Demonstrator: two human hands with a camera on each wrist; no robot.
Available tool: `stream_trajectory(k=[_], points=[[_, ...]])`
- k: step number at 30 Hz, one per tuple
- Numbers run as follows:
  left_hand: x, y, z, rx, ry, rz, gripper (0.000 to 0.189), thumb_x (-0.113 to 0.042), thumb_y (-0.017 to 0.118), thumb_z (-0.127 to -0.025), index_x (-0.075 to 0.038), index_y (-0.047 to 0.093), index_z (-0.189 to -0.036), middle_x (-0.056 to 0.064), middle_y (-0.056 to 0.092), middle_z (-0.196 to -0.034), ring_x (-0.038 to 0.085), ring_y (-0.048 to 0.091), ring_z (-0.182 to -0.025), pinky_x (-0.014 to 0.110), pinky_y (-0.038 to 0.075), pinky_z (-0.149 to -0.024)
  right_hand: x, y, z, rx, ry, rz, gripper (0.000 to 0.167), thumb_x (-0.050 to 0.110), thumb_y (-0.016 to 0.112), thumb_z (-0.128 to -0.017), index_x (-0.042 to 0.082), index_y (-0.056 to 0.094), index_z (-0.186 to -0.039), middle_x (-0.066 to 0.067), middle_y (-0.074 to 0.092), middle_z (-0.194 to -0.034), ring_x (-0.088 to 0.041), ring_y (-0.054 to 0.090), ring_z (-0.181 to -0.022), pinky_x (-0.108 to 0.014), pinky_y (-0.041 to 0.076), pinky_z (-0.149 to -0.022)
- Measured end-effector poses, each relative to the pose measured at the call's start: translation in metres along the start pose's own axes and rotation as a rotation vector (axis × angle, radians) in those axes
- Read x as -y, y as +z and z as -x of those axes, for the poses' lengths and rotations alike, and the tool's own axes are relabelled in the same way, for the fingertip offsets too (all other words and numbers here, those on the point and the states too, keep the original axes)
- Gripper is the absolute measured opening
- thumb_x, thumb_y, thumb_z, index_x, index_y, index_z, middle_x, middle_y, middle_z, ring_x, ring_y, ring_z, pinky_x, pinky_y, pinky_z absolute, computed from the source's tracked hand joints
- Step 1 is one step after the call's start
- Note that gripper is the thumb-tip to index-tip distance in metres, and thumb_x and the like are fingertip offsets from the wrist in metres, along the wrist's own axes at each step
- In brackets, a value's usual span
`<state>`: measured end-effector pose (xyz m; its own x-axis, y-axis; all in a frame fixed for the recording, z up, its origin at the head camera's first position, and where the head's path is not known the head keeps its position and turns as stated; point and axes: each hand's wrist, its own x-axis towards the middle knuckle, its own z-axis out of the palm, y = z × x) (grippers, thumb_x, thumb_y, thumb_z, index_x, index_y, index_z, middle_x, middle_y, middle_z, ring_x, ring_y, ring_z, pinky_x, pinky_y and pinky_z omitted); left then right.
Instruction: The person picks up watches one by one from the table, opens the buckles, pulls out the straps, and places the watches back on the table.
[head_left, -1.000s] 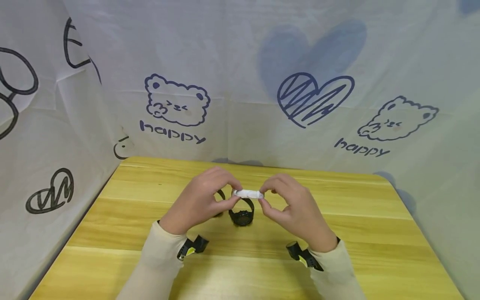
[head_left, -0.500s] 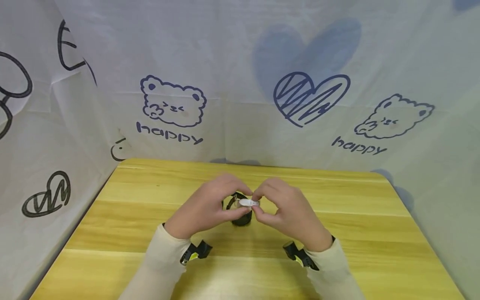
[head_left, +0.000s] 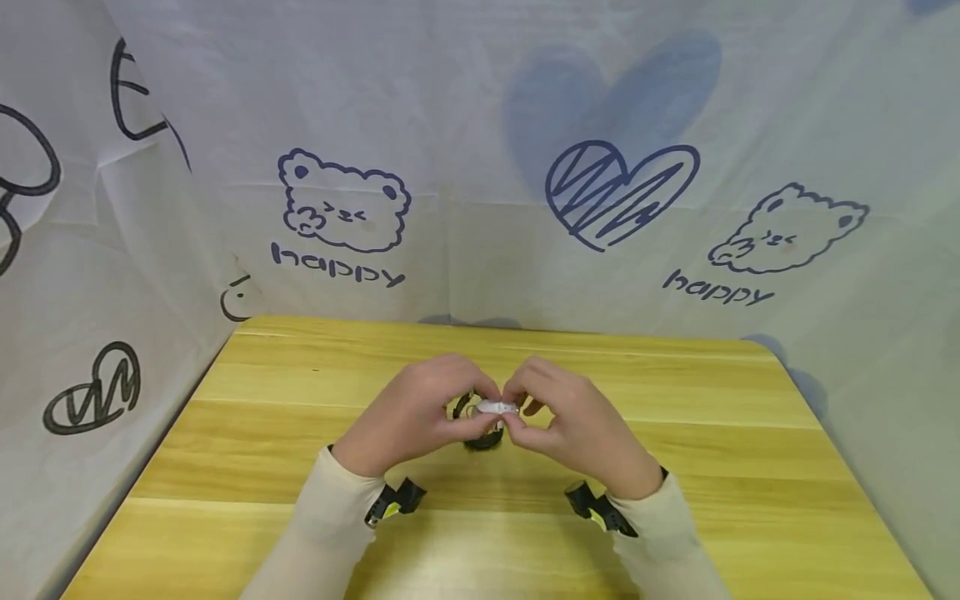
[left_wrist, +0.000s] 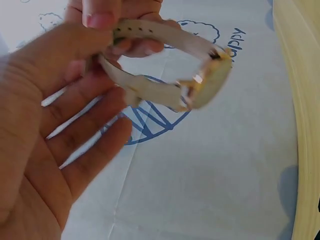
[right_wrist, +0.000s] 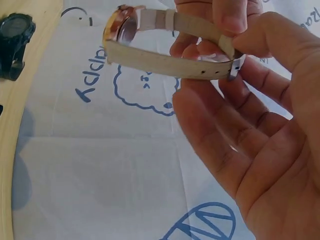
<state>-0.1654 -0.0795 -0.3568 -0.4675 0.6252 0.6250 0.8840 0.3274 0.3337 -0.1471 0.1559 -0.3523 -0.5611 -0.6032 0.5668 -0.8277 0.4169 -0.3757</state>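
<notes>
Both hands hold a wristwatch (right_wrist: 150,61) with a whitish strap and a gold-coloured case, raised over the table. Its strap forms a closed loop, with the metal buckle (right_wrist: 235,67) between the fingertips and the case hanging at the opposite end. My left hand (head_left: 420,408) pinches the strap near the buckle with thumb and fingers. From the other side, my right hand (head_left: 573,421) pinches that same end, its lower fingers spread in the right wrist view. The watch case (left_wrist: 212,80) points away from both palms.
A black watch (head_left: 482,442) stands on the wooden table (head_left: 480,550) below the hands, partly covered by them. Behind and to the left hangs white cloth (head_left: 480,250) with blue and black drawings.
The hands have come closer together, the right one moving left. The white watch has shifted slightly left and nearer, and turned. A second black strap is now hidden behind the left hand.
</notes>
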Motion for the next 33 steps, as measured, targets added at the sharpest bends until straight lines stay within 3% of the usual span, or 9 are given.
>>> stream_trajectory(k=[4, 11, 22, 33], points=[[0.0015, 0.001, -0.0006, -0.014, 0.034, 0.024, 0.013, -0.012, 0.077, -0.088, -0.014, 0.074, -0.1, -0.007, 0.071, -0.093, 0.004, 0.061, -0.082, 0.02, 0.053, -0.072, -0.0002, -0.0004, 0.0012, -0.01, 0.001, -0.048, 0.022, 0.0, 0.074, -0.086, 0.014, 0.064, -0.099, 0.003, 0.063, -0.094, -0.014, 0.065, -0.081, -0.022, 0.058, -0.07], [0.0014, 0.0032, -0.0008, -0.038, 0.028, 0.051, 0.013, -0.008, 0.077, -0.085, -0.012, 0.072, -0.097, -0.006, 0.07, -0.09, 0.006, 0.063, -0.082, 0.018, 0.053, -0.074, 0.0008, -0.0008, 0.0013, -0.003, 0.05, -0.12, 0.019, 0.003, 0.073, -0.089, 0.016, 0.065, -0.101, 0.005, 0.064, -0.096, -0.012, 0.065, -0.083, -0.024, 0.059, -0.068], [-0.0008, 0.0034, -0.0019, -0.069, 0.043, 0.034, 0.014, -0.011, 0.074, -0.08, -0.015, 0.068, -0.092, -0.007, 0.067, -0.088, 0.005, 0.06, -0.082, 0.018, 0.052, -0.073, 0.0021, -0.0015, 0.0, -0.005, 0.037, -0.088, 0.016, 0.007, 0.073, -0.09, 0.017, 0.068, -0.101, 0.006, 0.067, -0.093, -0.007, 0.063, -0.079, -0.02, 0.057, -0.065], [0.0, 0.0058, 0.0003, -0.049, -0.026, 0.012, 0.011, -0.016, 0.074, -0.081, -0.019, 0.067, -0.089, -0.011, 0.064, -0.085, 0.003, 0.059, -0.082, 0.021, 0.052, -0.07, 0.0003, 0.0013, -0.0006, -0.035, -0.025, -0.077, 0.02, 0.0, 0.068, -0.085, 0.015, 0.066, -0.098, 0.004, 0.066, -0.088, -0.011, 0.064, -0.073, -0.017, 0.056, -0.062]])
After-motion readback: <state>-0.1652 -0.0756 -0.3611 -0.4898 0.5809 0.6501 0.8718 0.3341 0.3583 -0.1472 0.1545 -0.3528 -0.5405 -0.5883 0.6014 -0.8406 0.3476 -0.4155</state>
